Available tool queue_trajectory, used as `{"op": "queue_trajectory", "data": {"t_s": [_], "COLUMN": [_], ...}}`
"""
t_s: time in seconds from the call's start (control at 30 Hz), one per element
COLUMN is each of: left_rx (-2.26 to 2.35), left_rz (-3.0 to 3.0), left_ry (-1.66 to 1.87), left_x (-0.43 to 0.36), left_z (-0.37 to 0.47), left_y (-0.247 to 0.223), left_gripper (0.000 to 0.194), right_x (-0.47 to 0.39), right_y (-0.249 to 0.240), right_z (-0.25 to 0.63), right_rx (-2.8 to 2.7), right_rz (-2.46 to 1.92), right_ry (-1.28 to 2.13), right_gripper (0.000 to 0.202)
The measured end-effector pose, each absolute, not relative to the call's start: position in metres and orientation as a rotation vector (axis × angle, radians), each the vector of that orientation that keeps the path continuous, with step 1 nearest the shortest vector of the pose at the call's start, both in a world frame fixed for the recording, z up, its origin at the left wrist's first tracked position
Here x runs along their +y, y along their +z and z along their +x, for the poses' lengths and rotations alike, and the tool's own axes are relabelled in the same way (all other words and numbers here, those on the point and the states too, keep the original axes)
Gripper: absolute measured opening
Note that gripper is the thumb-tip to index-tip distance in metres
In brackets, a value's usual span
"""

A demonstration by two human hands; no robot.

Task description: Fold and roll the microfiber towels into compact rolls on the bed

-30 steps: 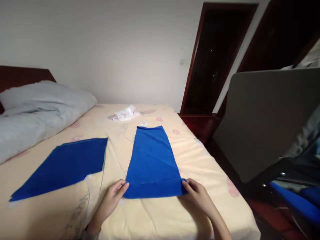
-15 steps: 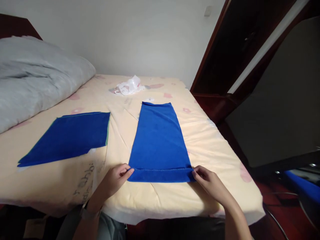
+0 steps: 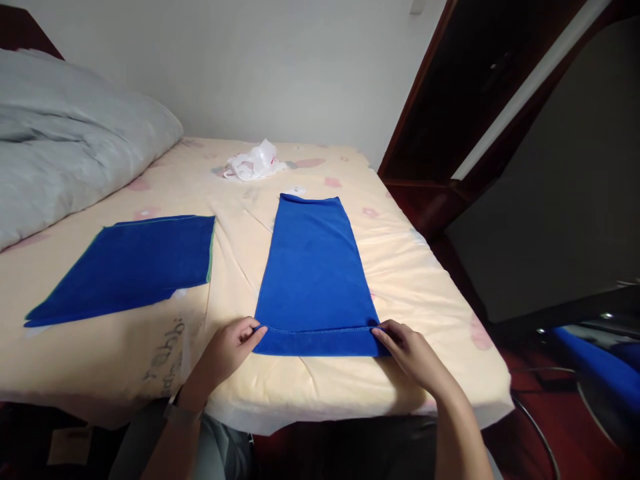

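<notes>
A long blue cloth [image 3: 315, 267] lies flat on the bed in front of me, its near end turned over into a narrow band with a stitched edge. My left hand [image 3: 235, 347] pinches the left corner of that edge between thumb and fingers. At the right corner, my right hand [image 3: 405, 347] holds the same edge in a pinch. The edge is stretched nearly straight between both hands. Off to the left rests a second blue cloth [image 3: 135, 267], folded, with green trim along its edges; neither hand touches it.
The bed [image 3: 310, 393] has a cream, flower-patterned sheet. A crumpled white plastic bag [image 3: 255, 162] sits near the wall. Grey bedding [image 3: 75, 140] is heaped at the left. Beyond the bed's right side are a dark wooden door frame [image 3: 420, 87] and a dark panel [image 3: 555, 193].
Both hands keep hold of the cloth's edge, the right hand shifting slightly inward and up along the fold. The whole scene sits a little higher and further left as the view tilts.
</notes>
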State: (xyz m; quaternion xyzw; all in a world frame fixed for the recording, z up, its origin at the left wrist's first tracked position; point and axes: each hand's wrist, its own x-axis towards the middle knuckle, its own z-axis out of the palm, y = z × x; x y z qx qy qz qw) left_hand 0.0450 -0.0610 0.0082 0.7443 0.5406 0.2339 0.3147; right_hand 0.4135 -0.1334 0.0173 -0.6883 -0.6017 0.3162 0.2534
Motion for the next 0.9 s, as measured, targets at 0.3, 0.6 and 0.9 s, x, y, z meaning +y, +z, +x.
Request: {"op": "queue_trajectory", "data": {"t_s": [0.3, 0.6, 0.9], "left_rx": [1.520, 1.450, 1.469], "left_rz": [2.168, 2.109, 2.100], "left_ry": [0.533, 0.535, 0.538], "left_x": [-0.069, -0.062, -0.060], "left_z": [0.048, 0.044, 0.041], "left_y": [0.013, 0.009, 0.007], "left_gripper": [0.026, 0.018, 0.018], "right_x": [-0.138, -0.140, -0.135], "right_y": [0.008, 0.007, 0.005], "right_z": [0.421, 0.422, 0.419], "right_rx": [-1.688, -1.652, -1.654], "right_rz": [-1.969, -1.950, -1.953], "right_ry": [0.827, 0.846, 0.821], "right_gripper": [0.030, 0.034, 0.028]}}
